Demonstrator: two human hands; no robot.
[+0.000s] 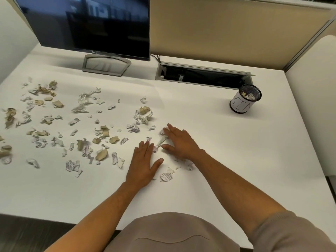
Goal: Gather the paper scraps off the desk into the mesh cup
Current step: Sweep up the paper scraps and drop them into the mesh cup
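Observation:
Several torn white and brown paper scraps (101, 131) lie scattered over the left and middle of the white desk (227, 160). My left hand (143, 162) lies flat on the desk, fingers straight, fingertips touching small scraps (161, 140) that lie between both hands. My right hand (179, 140) rests flat just to the right, fingers spread over those scraps. More scraps (166, 176) lie below my right wrist. The black mesh cup (245, 100), wrapped in a white label, stands upright at the right rear with crumpled paper inside.
A dark monitor (87, 26) on a grey stand (106, 65) stands at the back left. An open cable tray (203, 76) is recessed in the desk behind the cup. Beige partition panels border the back and right.

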